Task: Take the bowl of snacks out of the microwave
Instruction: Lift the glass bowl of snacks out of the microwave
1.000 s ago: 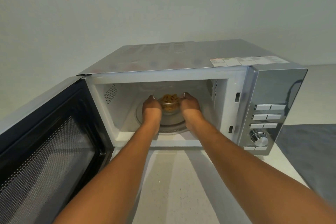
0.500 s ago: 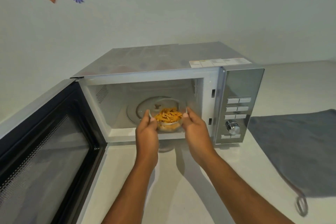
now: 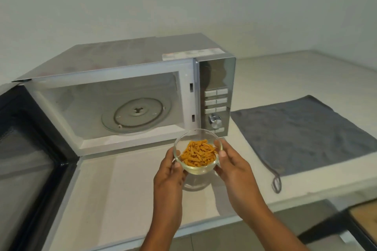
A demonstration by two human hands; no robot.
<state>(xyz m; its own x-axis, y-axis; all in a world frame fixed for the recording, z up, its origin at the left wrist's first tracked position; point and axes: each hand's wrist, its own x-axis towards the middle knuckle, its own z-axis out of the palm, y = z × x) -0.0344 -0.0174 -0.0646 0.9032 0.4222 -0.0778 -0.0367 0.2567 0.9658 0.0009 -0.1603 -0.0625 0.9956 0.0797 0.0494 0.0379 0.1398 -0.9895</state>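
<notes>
The bowl [image 3: 197,152] of orange snack sticks [image 3: 199,155] has come out of the microwave [image 3: 130,96]: a second ago it sat on the glass turntable [image 3: 135,115], half a second ago it was at the door sill, and now it hangs above the counter [image 3: 122,189] at the cavity's 5 o'clock. The left hand [image 3: 170,175] and right hand [image 3: 234,171] have drawn back with it, and the turntable now lies bare.
</notes>
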